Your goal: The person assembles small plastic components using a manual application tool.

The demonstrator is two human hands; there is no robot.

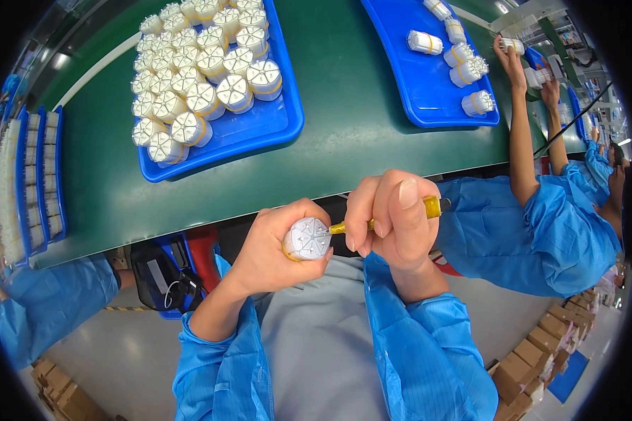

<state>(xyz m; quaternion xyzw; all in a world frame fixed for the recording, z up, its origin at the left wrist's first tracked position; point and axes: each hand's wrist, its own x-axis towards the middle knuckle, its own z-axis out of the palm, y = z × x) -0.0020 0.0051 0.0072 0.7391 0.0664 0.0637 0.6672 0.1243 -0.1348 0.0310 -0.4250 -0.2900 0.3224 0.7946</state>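
My left hand is wrapped round a white cylindrical part, its end face turned up and divided into wedges with small metal pins. A yellow band shows at the part's lower edge. My right hand grips a slim yellow tool with a dark rear end. The tool's thin tip touches or nearly touches the right edge of the part's face; which one I cannot tell. My fingers hide the tool's middle. Both hands are in front of the table's near edge, above my lap.
A blue tray of similar white parts lies on the green table. Another blue tray holds several parts at far right. Stacked blue trays stand at left. A co-worker's arms handle parts at right; cardboard boxes line the floor.
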